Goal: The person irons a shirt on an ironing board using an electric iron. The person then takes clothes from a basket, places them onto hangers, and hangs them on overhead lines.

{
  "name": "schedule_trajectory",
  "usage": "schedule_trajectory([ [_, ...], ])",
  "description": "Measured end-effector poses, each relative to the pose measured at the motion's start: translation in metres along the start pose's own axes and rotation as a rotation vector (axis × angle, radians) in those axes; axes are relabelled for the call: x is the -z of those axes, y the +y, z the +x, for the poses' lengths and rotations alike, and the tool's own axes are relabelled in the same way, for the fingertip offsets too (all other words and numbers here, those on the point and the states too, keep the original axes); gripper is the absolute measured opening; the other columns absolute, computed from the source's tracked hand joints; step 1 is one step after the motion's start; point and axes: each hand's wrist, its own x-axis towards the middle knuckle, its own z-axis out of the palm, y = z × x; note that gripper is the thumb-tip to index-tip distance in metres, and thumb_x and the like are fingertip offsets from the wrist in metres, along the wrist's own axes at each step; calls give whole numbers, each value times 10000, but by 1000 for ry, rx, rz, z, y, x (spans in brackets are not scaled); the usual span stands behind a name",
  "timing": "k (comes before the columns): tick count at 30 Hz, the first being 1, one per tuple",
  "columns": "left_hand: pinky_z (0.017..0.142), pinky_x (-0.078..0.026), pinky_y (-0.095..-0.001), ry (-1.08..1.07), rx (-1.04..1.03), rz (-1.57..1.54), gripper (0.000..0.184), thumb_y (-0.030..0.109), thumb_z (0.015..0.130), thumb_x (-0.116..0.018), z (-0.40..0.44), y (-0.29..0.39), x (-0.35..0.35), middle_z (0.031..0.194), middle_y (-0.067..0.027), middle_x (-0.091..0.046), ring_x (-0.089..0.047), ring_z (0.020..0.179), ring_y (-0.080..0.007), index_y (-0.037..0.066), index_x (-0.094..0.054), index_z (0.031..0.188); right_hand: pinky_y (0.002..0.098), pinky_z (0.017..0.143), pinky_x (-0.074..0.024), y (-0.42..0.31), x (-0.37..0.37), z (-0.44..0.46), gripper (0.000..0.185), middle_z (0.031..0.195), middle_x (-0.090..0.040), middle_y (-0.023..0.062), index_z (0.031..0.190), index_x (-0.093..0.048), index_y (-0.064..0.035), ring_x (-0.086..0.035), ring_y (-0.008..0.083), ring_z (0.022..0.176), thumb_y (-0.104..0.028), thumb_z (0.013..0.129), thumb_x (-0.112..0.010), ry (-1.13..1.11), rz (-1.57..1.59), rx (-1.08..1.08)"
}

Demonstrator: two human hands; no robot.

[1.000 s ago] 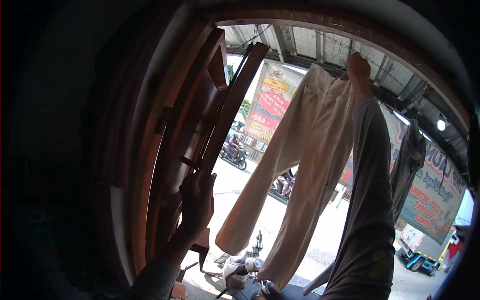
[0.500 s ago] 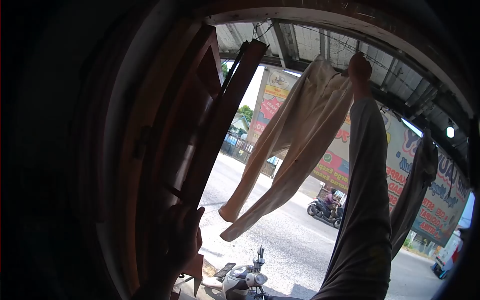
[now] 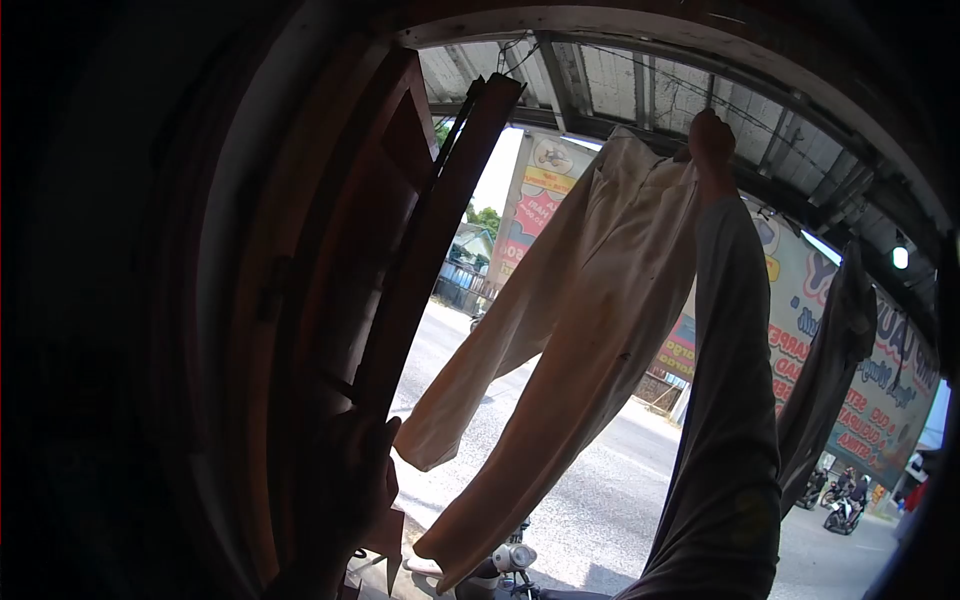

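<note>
Pale beige trousers (image 3: 600,290) hang in the open doorway, legs slanting down to the left. My right hand (image 3: 712,140) is raised high, closed in a fist at the right end of their waistband. What exactly lies inside the fist is hidden. A thin dark vertical line runs up from the fist toward the roof wires. Low on the left, my left hand (image 3: 355,480) is in deep shadow beside the dark wooden door (image 3: 440,240). Its fingers are too dark to make out, and whether it grips the door edge is unclear.
A dark garment (image 3: 835,350) hangs farther right. Wires run beneath the corrugated roof (image 3: 610,85). Printed banners (image 3: 800,320) hang beyond. Below the trousers stands a parked motorbike (image 3: 515,560). Riders on motorbikes (image 3: 848,508) are on the road (image 3: 590,480).
The trousers have swung nearer, and their legs now hang lower and cover more of the parked motorbike. My right hand stays high, shifted slightly. A passing motorbike has left the middle; others appear at right.
</note>
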Motion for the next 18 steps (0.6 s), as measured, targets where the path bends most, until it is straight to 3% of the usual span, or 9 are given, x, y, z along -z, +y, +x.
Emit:
schedule_trajectory([
  [6, 1003, -510, -469, 51, -18, 13, 396, 5, 912, -629, 0, -4, -3, 1229, -198, -609, -591, 1191, -389, 82, -634, 1301, 470, 838, -613, -2, -7, -22, 224, 973, -763, 172, 1033, -720, -29, -753, 362, 956, -173, 953, -568, -133, -34, 51],
  [11, 1005, -504, -476, 31, -35, 44, 407, -12, 900, -623, 14, -20, -2, 1233, -201, -600, -591, 1177, -392, 67, -629, 1300, 483, 891, -591, -17, -4, -35, 208, 1072, -755, 193, 1037, -753, -87, -730, 369, 1048, -167, 865, -668, -422, -104, 200],
  [15, 979, -506, -471, 90, -120, 4, 411, -23, 908, -618, 36, -28, -1, 1225, -193, -601, -603, 1135, -377, 50, -621, 1313, 507, 884, -579, -23, 0, -51, 209, 1073, -738, 218, 980, -763, -51, -713, 407, 1027, -135, 856, -616, -320, -87, 236],
  [16, 958, -501, -474, 106, -133, -32, 467, -23, 904, -630, 34, -34, -12, 1252, -173, -604, -597, 1132, -361, 68, -599, 1361, 494, 875, -586, -23, 0, -54, 203, 1079, -740, 211, 977, -747, -54, -722, 392, 1024, -143, 904, -580, -291, -144, 276],
  [18, 899, -476, -490, 57, -61, -112, 561, -57, 897, -617, 18, -36, -26, 1279, -157, -605, -578, 1132, -359, 82, -558, 1437, 513, 814, -588, -9, -25, -55, 230, 960, -735, 211, 1085, -695, -50, -735, 378, 938, -163, 928, -570, -180, -165, 345],
])
